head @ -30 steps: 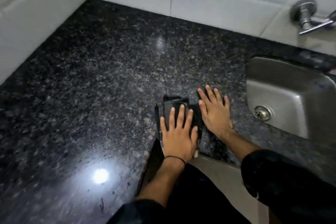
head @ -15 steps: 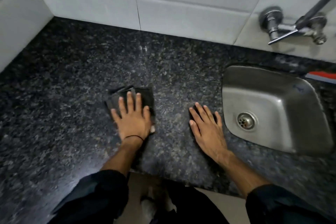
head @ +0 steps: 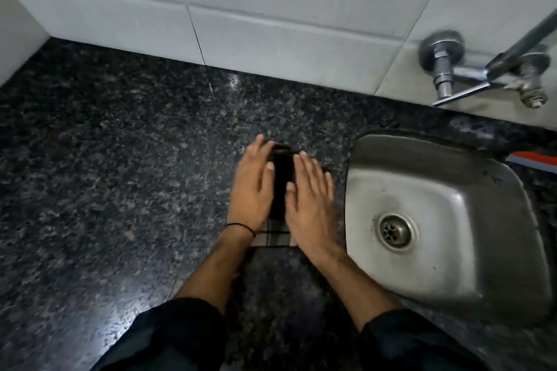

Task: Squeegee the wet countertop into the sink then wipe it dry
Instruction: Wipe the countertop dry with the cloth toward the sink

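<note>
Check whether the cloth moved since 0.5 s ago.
Yes. The cloth slid right, closer to the sink, now under the left hand and right hand.

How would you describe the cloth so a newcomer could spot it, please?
Start at the steel sink in the speckled black countertop. Just left of its rim, the dark folded cloth lies under the left hand and right hand, plain black against the flecked stone.

I'm looking at a kitchen. Speckled granite countertop, steel sink, wall tap, white tiles.
</note>
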